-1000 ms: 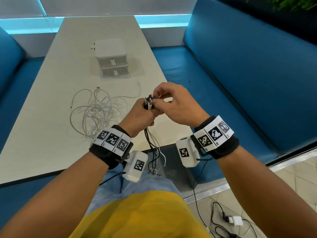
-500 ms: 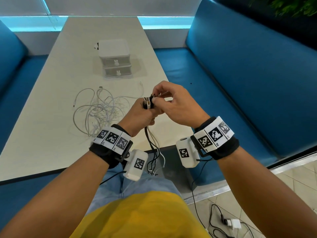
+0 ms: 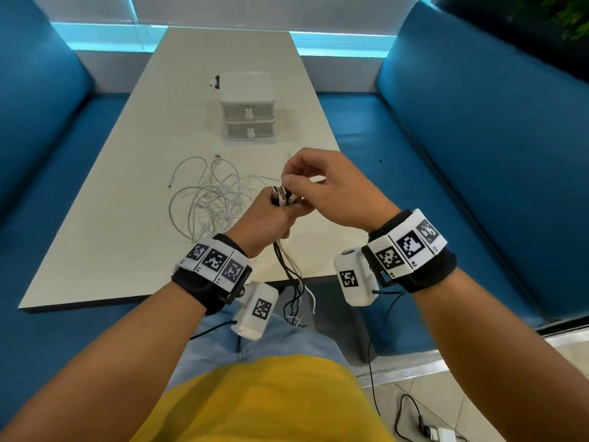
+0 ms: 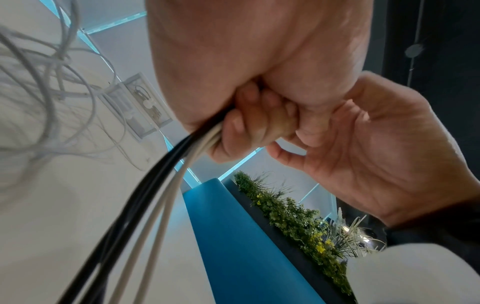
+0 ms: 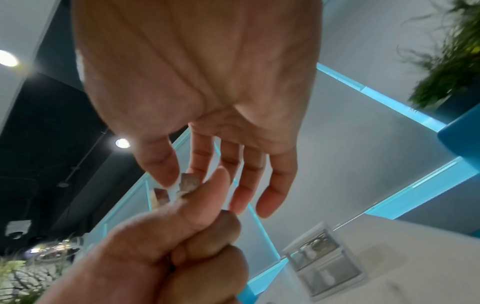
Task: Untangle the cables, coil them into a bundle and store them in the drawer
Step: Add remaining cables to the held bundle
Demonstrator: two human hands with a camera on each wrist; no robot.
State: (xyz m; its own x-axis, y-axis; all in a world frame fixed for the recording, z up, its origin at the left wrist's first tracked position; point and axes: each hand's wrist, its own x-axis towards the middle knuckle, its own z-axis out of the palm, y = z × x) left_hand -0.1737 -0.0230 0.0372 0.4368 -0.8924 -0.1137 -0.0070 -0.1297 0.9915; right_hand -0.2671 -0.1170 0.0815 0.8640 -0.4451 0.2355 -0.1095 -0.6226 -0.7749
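Note:
My left hand (image 3: 278,213) grips a bundle of black and white cables (image 3: 288,266) in its fist just above the table's near edge. The plugs (image 3: 279,197) stick up out of the fist, and the loose ends hang down toward my lap. My right hand (image 3: 288,183) is over the fist, and its thumb and index finger pinch the tip of one plug (image 5: 189,182). The left wrist view shows the cables (image 4: 155,195) leaving the fist below. A tangle of white cables (image 3: 207,199) lies on the table, left of my hands. The white two-drawer unit (image 3: 247,106) stands farther back with both drawers closed.
The beige table (image 3: 111,250) runs away from me between blue benches on the left (image 3: 47,154) and the right (image 3: 478,154). A charger with its cord (image 3: 436,433) lies on the floor at the lower right. The near table edge is just under my wrists.
Both hands have stayed together over the table edge. My right fingers have shifted onto the top of the plugs. The head view has tilted and shows more of the table.

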